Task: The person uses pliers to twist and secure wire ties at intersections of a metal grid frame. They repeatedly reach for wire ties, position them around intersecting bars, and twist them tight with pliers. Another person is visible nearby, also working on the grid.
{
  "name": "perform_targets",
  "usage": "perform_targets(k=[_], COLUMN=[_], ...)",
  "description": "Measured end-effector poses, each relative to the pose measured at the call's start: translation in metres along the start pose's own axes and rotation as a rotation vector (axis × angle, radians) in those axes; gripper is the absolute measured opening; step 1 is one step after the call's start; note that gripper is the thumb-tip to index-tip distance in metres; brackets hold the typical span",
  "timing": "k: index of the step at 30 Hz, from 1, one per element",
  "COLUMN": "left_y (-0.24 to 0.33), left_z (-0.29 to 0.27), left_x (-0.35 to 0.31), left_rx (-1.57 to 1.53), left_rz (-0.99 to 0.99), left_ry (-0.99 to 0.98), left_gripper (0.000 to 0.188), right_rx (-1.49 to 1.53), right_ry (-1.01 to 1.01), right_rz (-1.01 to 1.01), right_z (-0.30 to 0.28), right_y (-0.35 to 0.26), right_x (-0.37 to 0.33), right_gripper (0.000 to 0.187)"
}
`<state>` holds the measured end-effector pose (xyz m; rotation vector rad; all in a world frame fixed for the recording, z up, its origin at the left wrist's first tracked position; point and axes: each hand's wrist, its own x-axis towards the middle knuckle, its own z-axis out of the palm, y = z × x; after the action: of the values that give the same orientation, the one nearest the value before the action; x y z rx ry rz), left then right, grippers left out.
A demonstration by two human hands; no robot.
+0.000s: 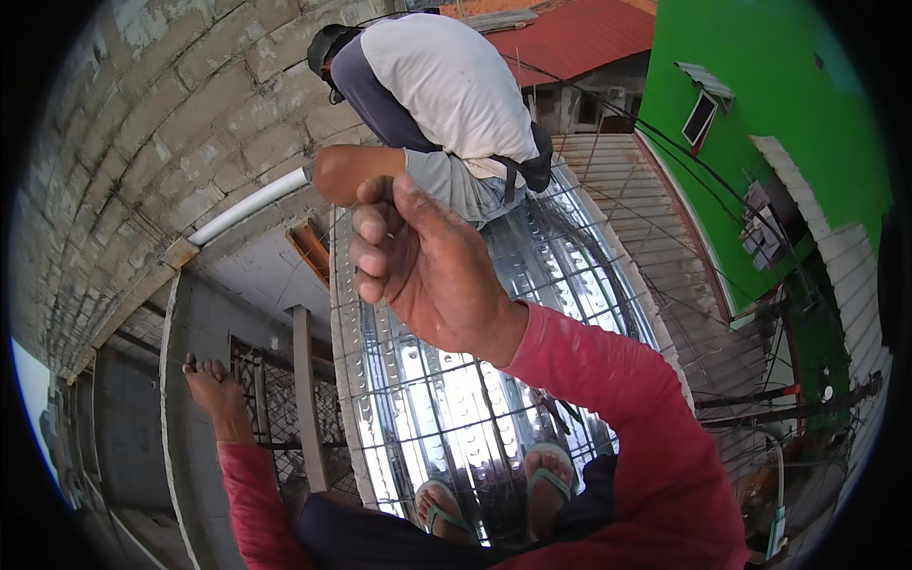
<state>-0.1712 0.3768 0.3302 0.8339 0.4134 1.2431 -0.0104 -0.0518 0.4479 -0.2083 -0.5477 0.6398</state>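
My right hand (pixel 423 261) is raised in the middle of the view, its palm showing and its fingers loosely curled, with the thumb apart from most of them. Nothing lies in the palm. Lower left, my left hand (pixel 215 391) is held up with its fingers bent in, and no object shows in it. Below both hands runs shiny corrugated metal decking (pixel 418 404) with dimples, under a grid of thin steel bars (pixel 432 437). My feet in green-strapped flip-flops (pixel 548 475) stand on it.
A crouching person (pixel 446 85) in a white and dark top is just ahead on the decking. A block wall (pixel 190 114) and white pipe (pixel 252 204) are at left. Cables (pixel 684 161) cross at right, before a green wall (pixel 760 76). Roofs lie below the decking's right edge.
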Motion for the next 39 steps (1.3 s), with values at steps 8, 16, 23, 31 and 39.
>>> perform_targets(k=[8, 16, 23, 31, 39], left_y=[0.050, 0.031, 0.005, 0.003, -0.040], left_z=[0.132, 0.089, 0.177, 0.135, 0.149], left_x=[-0.092, -0.084, -0.196, -0.132, -0.214], left_rx=[-0.197, 0.195, -0.010, 0.241, 0.171], left_rz=[-0.009, 0.062, -0.168, 0.029, -0.341], left_ry=[-0.206, 0.036, -0.338, -0.079, -0.514], left_gripper=[0.023, 0.027, 0.029, 0.028, 0.034], right_rx=[-1.846, -0.443, -0.977, -1.212, -0.284], right_ry=[-0.117, -0.476, 0.207, -0.514, 0.164], right_rz=[-0.490, 0.659, -0.556, 0.566, -0.177], right_z=[-0.152, -0.028, -0.050, -0.084, -0.070], right_y=[0.028, 0.044, 0.014, 0.099, 0.042], right_x=[0.000, -0.073, 0.057, -0.106, 0.032], right_gripper=[0.019, 0.046, 0.033, 0.036, 0.033])
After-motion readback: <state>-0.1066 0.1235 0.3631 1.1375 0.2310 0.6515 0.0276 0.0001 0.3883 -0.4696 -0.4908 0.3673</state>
